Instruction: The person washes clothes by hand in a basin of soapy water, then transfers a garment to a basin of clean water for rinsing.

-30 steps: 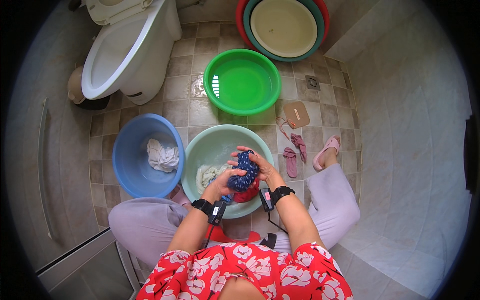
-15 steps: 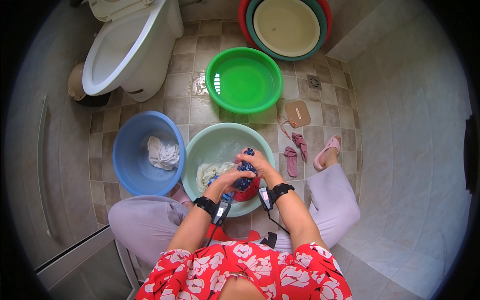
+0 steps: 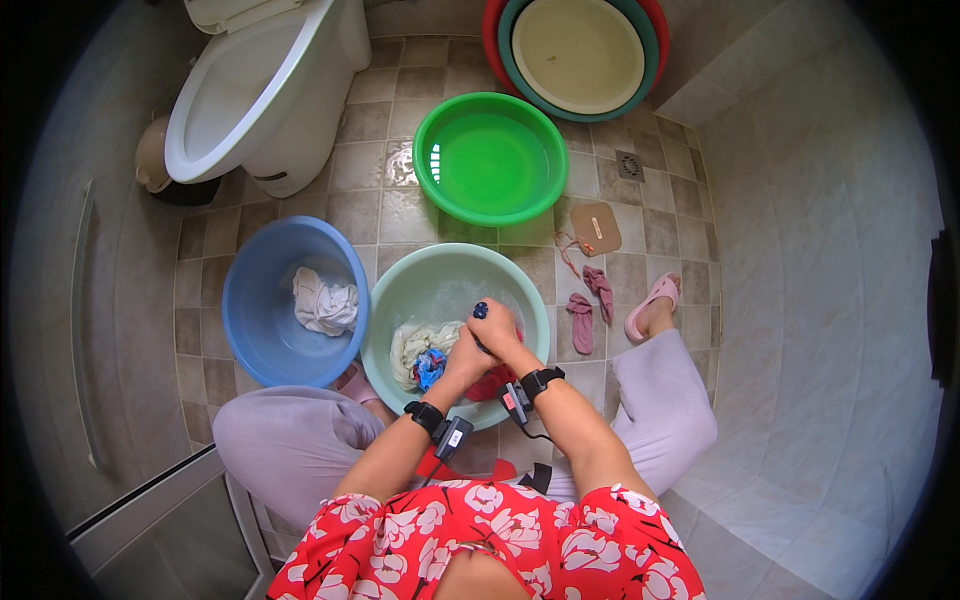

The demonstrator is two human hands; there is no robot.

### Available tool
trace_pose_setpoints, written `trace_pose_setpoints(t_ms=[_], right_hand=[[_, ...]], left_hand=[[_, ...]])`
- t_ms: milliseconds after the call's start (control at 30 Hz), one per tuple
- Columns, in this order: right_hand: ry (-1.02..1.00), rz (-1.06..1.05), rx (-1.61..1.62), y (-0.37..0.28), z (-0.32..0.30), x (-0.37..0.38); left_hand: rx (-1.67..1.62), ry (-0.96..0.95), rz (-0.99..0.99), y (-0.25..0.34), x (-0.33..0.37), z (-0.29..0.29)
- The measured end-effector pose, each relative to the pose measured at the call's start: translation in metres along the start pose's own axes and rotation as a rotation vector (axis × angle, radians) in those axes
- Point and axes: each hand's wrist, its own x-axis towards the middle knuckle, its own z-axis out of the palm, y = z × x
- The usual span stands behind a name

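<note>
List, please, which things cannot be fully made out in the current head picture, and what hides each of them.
Dark blue cloth: head view, mostly hidden inside the left hand and right hand.
Red cloth: head view, partly covered by the right forearm.
Toilet lid: head view, cut off by the top edge.
Beige object: head view, partly hidden behind the toilet bowl.

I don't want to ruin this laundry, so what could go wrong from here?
The red cloth shares the pale green basin with the cream cloth, so dye might run. The left hand and right hand grip the navy cloth over the basin, so drips could splash the black box on the right wrist. The pink socks lie near the pink shoe and might get stepped on.
</note>
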Motion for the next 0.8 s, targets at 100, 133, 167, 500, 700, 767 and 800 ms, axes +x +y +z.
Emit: trace_pose_setpoints(t_ms=[100,133,167,500,700,767,800], right_hand=[[-0.02,0.044,0.126,0.003,0.001,0.001],[-0.025,0.038,0.13,0.0,0.001,0.003],[-0.127,0.105,0.306,0.0,-0.001,0.006],[-0.597,0.324,1.431,-0.009,-0.078,0.014],[-0.837,-0.009,1.738,-0.012,-0.082,-0.004],[-0.818,-0.082,1.751,-0.007,-0.079,-0.003],[-0.765,-0.05,1.699,-0.002,-0.079,0.0]], left_hand=[[-0.005,-0.084,-0.059,0.012,0.0,-0.016],[-0.105,-0.204,-0.139,-0.003,0.009,-0.018],[-0.208,-0.323,-0.214,-0.011,0.014,-0.021],[-1.188,-1.033,-0.633,0.028,0.008,-0.037],[-1.682,-1.037,-0.585,0.036,0.006,-0.029],[-1.697,-0.964,-0.553,0.047,0.007,-0.026],[-1.71,-0.888,-0.517,0.053,0.007,-0.024]])
